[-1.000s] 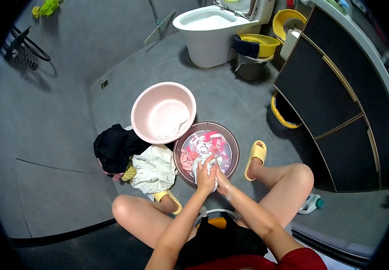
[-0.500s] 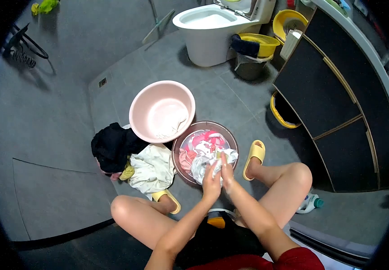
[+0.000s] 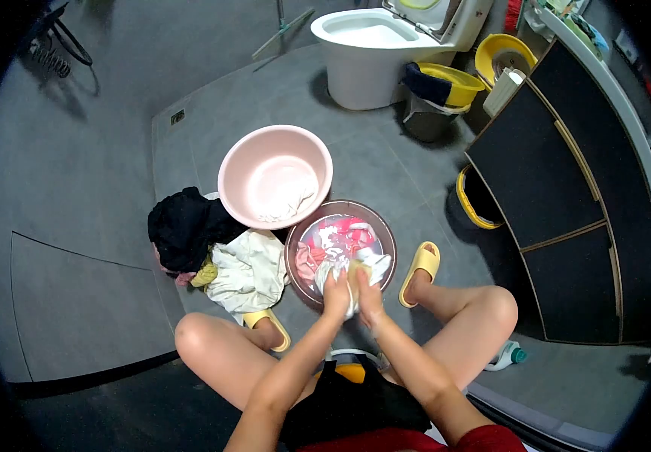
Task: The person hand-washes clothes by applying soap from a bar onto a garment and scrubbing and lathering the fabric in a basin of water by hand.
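A brown basin (image 3: 292, 265) stands on the floor between my feet, with soapy wet clothes in it. Pink and red patterned clothing (image 3: 352, 233) and a light pink cloth (image 3: 309, 260) lie in the suds. At the basin's near rim, my left hand (image 3: 337, 294) grips a wet white garment (image 3: 376, 263) from the left. My right hand (image 3: 370, 300) holds the same garment from the right, its fingers partly hidden. Between the hands a beige patch (image 3: 354, 277) shows; whether it is cloth or soap I cannot tell.
A pink basin (image 3: 238, 177) with a white cloth inside overlaps the brown one's far-left edge. Left lie a white garment (image 3: 246, 271) and black clothes (image 3: 189, 226). Beyond are a toilet (image 3: 359, 71) and bin (image 3: 431, 117); a dark cabinet (image 3: 544, 166) and bottle (image 3: 505, 355) stand right.
My hands have drawn slightly apart and lower, exposing the beige patch between them. The white garment is stretched between them at the near rim. The camera view has shifted slightly.
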A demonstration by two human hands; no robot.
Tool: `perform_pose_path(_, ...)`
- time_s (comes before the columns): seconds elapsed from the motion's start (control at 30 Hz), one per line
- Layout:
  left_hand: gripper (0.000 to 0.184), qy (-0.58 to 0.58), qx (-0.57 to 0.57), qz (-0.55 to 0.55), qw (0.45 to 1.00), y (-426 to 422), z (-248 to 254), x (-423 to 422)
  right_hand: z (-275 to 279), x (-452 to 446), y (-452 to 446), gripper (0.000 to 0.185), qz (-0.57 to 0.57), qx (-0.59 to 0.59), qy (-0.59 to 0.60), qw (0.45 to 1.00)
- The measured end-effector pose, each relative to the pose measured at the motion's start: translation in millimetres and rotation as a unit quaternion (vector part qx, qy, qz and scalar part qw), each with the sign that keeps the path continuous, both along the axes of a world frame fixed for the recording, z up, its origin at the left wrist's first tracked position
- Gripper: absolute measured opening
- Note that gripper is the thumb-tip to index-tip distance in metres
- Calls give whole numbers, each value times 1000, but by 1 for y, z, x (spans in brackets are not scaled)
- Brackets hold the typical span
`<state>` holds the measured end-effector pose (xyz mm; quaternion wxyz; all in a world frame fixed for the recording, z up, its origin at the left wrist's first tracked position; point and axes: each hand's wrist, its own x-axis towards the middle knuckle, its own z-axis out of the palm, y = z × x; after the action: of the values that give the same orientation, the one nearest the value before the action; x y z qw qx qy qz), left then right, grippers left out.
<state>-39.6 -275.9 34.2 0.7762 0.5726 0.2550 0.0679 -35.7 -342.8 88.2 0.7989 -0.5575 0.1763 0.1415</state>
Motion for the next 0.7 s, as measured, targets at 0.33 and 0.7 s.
perform_pose_path(0.33, 27, -25, 329, -12, 944, 19, 7, 16, -12, 2, -3, 65, 128, 79, 163, 975)
perform_pose_path(0.7, 26, -109, 408, -27, 906, -14, 35, -7, -15, 10, -14, 52, 67, 162, 139, 975)
